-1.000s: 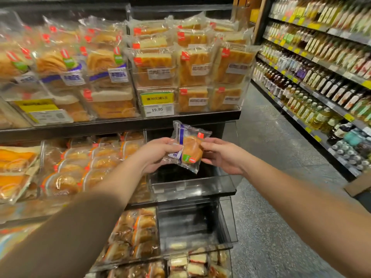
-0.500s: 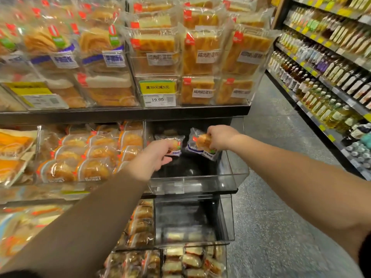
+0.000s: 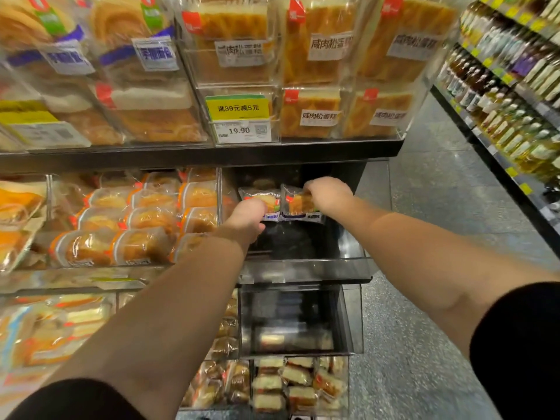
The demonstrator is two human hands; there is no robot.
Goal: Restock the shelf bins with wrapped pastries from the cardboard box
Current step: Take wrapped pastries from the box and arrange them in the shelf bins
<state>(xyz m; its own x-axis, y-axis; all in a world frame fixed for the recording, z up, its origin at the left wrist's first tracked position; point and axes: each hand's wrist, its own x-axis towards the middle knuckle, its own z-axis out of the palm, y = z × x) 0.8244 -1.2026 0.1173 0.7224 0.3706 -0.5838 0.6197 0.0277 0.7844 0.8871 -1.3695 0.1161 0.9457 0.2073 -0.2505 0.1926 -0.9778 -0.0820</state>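
Two wrapped pastries stand side by side at the back of a clear shelf bin (image 3: 306, 269) on the middle shelf. My left hand (image 3: 247, 218) grips the left pastry (image 3: 266, 200), which has an orange bun and a blue-white label. My right hand (image 3: 328, 194) grips the top of the right pastry (image 3: 298, 206). Both arms reach deep into the bin. The cardboard box is not in view.
Neighbouring bins (image 3: 121, 225) to the left hold several wrapped buns. Large cake packs (image 3: 315, 53) fill the shelf above, over a price tag (image 3: 242, 130). A lower bin (image 3: 295, 322) sits underneath. A grey aisle floor (image 3: 424, 298) and a bottle shelf (image 3: 515, 95) lie right.
One second ago both hands held pastry in front of the shelf. Since then each hand has carried one pastry back into the bin, and my view has moved closer.
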